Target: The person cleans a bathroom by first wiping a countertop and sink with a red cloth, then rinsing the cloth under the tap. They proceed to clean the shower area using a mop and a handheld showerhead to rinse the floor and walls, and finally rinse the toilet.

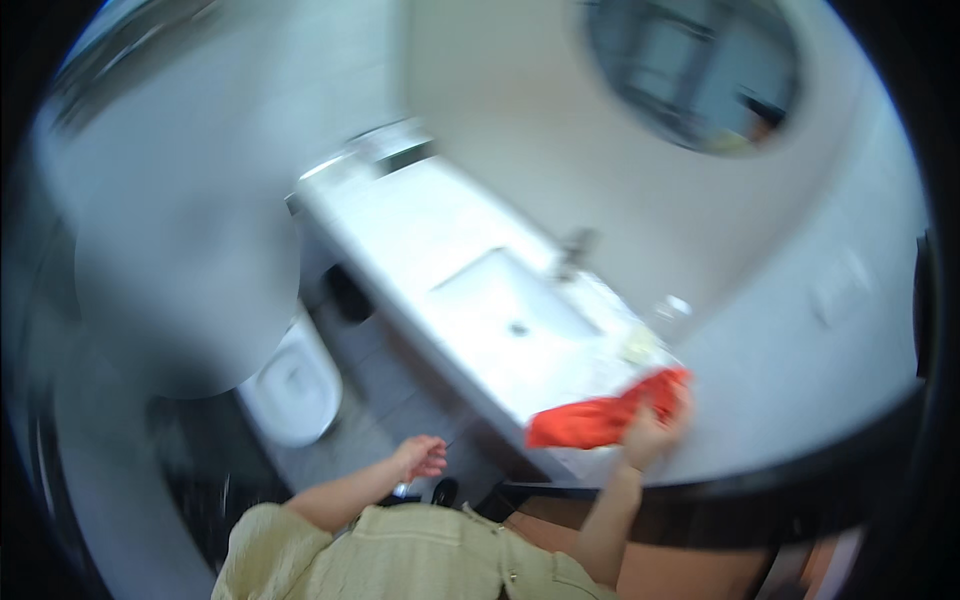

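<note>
My right hand (655, 433) grips a bright red cloth (589, 421) at the near right end of a white vanity counter (401, 217). The cloth stretches leftwards from my fingers over the counter's corner. My left hand (422, 457) hangs above the tiled floor in front of the counter, its fingers loosely curled and apart, with nothing in them. Beyond the cloth lies a rectangular white sink basin (517, 300) with a dark drain. A metal faucet (576, 251) stands behind the basin, blurred.
A white toilet (296, 386) stands left of the counter, near a dark bin-like object (347, 294). A clear container (671, 309) and a pale yellowish item (637, 343) sit by the wall. A box-like item (397, 148) is at the far end. A round mirror (697, 67) hangs above.
</note>
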The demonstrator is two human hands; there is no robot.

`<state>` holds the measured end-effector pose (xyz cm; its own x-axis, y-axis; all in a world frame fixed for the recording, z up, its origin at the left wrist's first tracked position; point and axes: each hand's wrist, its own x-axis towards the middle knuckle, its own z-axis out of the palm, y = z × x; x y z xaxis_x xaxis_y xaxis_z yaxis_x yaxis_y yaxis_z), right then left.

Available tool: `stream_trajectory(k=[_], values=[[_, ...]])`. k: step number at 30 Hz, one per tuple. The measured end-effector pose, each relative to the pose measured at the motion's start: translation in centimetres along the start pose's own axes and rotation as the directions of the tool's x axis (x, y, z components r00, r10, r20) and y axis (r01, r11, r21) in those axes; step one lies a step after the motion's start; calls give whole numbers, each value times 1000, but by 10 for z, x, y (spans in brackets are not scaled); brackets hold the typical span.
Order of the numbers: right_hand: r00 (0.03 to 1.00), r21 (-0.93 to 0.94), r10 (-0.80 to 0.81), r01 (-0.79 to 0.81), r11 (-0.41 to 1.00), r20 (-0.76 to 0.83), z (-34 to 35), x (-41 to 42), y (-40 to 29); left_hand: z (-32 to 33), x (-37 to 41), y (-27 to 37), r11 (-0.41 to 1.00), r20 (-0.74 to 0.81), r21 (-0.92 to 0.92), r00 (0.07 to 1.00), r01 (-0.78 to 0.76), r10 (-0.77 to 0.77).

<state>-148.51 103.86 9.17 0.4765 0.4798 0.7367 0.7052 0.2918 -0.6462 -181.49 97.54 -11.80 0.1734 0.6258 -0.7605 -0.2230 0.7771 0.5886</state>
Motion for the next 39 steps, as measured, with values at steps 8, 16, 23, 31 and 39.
stream_trajectory(k=[8,16,23,31,39], values=[[638,-605,318,297,739,701,32,-18,11,-289,-198,-235,769,-831,-475,506,-429,-231],[211,111,-159,223,969,964,149,-121,-39,-246,-300,-472,666,-716,-639,-19,-385,-697],[-315,290,-187,321,902,930,279,-210,-174,-169,-303,-471,408,-599,-652,105,-639,-794],[-746,868,-637,-169,467,197,235,-416,-380,-188,-370,-420,114,-369,-316,11,-942,-930],[-863,890,-495,-304,340,-105,165,-570,-483,-307,-617,-611,380,-375,200,-429,-903,-822]])
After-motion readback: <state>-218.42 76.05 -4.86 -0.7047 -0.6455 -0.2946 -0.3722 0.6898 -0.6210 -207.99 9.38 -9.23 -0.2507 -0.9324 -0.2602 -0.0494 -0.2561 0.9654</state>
